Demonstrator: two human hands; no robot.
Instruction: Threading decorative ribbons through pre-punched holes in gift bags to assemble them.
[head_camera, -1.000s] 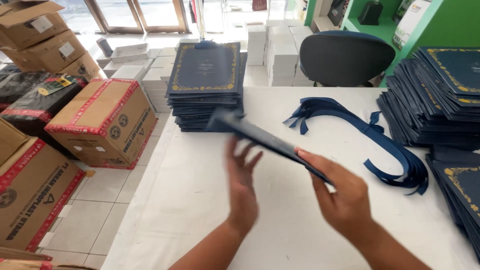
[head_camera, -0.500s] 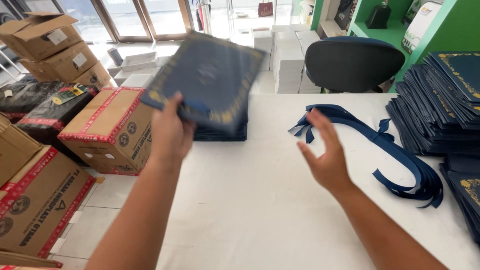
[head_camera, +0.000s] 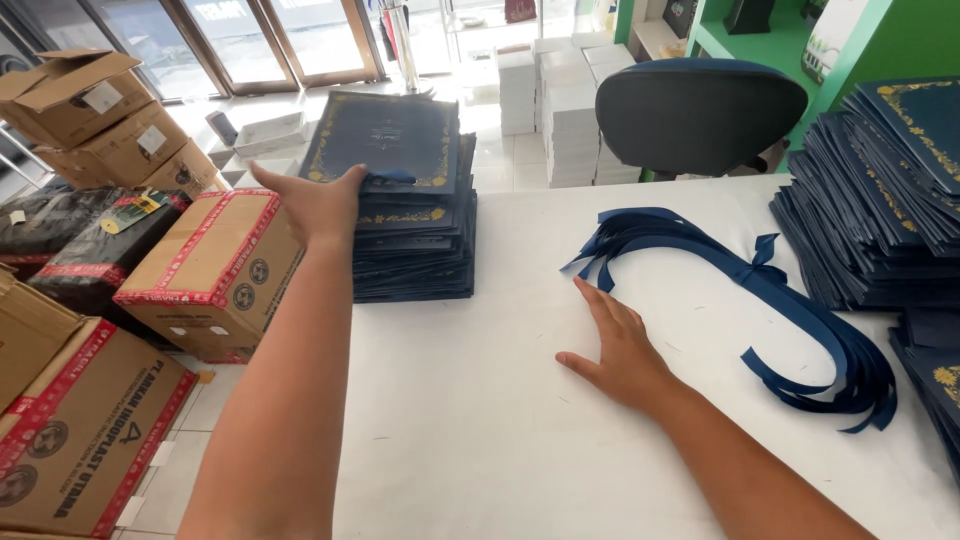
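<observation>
Left hand (head_camera: 320, 205) grips the top navy folder (head_camera: 385, 140) of the folder stack (head_camera: 415, 245). Right hand (head_camera: 625, 350) lies flat, fingers spread, on the white table (head_camera: 480, 420). Red-taped brown cartons (head_camera: 215, 270) stand left; one open box (head_camera: 65, 90) behind.

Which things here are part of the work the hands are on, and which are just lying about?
In hand:
- left hand on the top navy folder of the folder stack
- right hand flat on the white table, near the navy ribbons

Lying about:
- cardboard boxes
- office chair
- white box stacks
</observation>
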